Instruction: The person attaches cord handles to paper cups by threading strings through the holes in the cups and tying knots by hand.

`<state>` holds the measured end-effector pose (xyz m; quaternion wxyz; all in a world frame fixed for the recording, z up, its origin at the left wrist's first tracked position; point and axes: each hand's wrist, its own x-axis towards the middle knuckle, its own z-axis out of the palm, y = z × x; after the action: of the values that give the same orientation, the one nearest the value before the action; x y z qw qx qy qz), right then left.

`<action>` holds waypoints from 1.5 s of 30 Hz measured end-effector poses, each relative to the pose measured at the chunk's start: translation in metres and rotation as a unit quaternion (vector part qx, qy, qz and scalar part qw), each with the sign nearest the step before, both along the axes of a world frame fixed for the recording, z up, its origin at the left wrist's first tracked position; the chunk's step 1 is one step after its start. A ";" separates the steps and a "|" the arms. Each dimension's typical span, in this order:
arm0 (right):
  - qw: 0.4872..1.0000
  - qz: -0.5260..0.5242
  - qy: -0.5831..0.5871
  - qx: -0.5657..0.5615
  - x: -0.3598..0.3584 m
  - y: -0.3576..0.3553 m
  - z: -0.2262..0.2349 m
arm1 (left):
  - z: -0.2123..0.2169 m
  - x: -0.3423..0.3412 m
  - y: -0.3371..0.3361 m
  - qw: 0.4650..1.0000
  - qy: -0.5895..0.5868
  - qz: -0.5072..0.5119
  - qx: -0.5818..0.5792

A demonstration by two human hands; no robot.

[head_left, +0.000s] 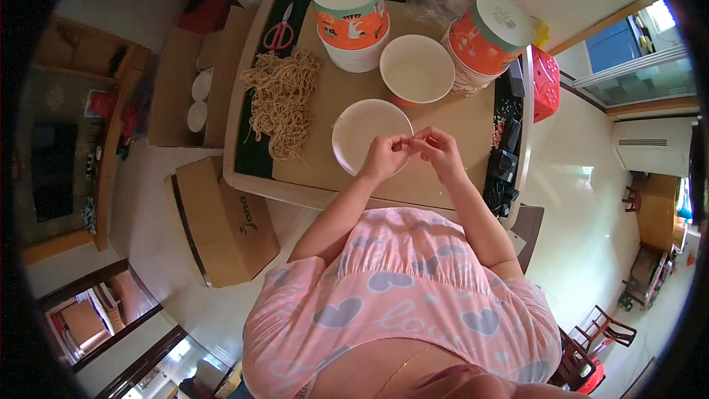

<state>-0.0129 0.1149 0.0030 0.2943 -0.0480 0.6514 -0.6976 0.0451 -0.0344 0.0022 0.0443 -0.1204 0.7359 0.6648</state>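
Note:
A white paper tub (358, 133) stands close to me on the table, its open mouth facing up. Over its right rim my left hand (385, 157) and my right hand (439, 154) meet, fingertips pinched together. Whatever lies between those fingertips is too small to make out. Just beyond stands a second open tub (417, 70), orange on its outside. To the left lies a loose heap of tan twine (281, 103), with pink-handled scissors (279, 35) behind it.
Upside-down stacks of orange printed tubs stand at the back middle (351, 22) and back right (491, 33). Small black boxes (504, 166) line the table's right edge. On the floor at left sit an open carton (173, 96) and another cardboard box (225, 225). A red stool (545, 85) is at right.

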 end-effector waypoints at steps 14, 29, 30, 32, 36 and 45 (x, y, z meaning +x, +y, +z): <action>0.870 0.209 0.427 0.134 -0.022 0.003 0.052 | -0.009 0.009 -0.008 0.999 -0.002 0.005 0.042; 0.848 0.221 0.455 0.158 -0.031 -0.002 0.042 | 0.000 0.012 -0.018 0.996 0.040 0.009 -0.084; 0.845 0.218 0.458 0.169 -0.031 -0.003 0.039 | 0.001 0.014 -0.023 0.991 0.062 -0.011 -0.121; 0.843 0.214 0.460 0.180 -0.033 -0.005 0.034 | -0.009 0.020 -0.031 0.971 0.113 -0.040 -0.208; 0.821 0.220 0.493 0.187 -0.033 -0.009 0.022 | -0.006 0.022 -0.030 0.925 0.136 -0.085 -0.344; 0.811 0.221 0.495 0.219 -0.030 -0.011 0.016 | -0.008 0.014 -0.018 0.949 0.101 -0.061 -0.294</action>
<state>-0.0427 0.1038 0.0190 0.0808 -0.4637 0.8165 -0.3343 0.0586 -0.0525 -0.0063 -0.0267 -0.0153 0.9053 0.4237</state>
